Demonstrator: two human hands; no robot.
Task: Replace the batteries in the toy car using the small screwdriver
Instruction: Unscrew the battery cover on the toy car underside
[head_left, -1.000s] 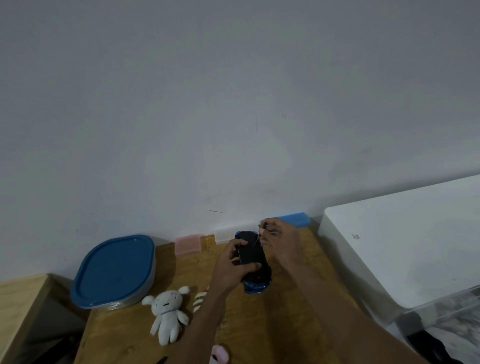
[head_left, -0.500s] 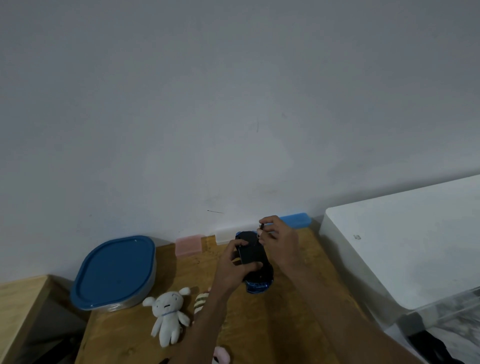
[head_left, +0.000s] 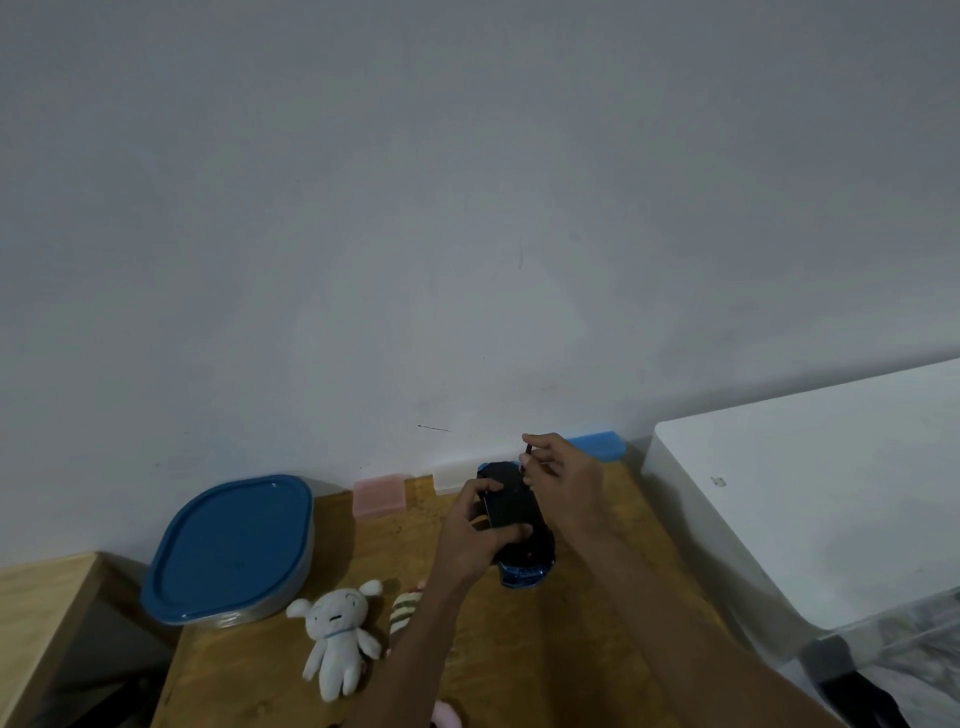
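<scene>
A blue toy car lies upside down on the wooden table, its black underside facing up. My left hand grips the car from the left, thumb and fingers across the underside. My right hand pinches a small dark screwdriver, held nearly upright over the far end of the underside. The screwdriver's tip is hidden by my fingers. No batteries are visible.
A container with a blue lid stands at the left. A white plush toy and a striped one lie near my left forearm. Pink, white and blue blocks line the wall. A white box stands right.
My right hand has shifted slightly along the car's far end while holding the screwdriver. The left hand and the car have stayed in place.
</scene>
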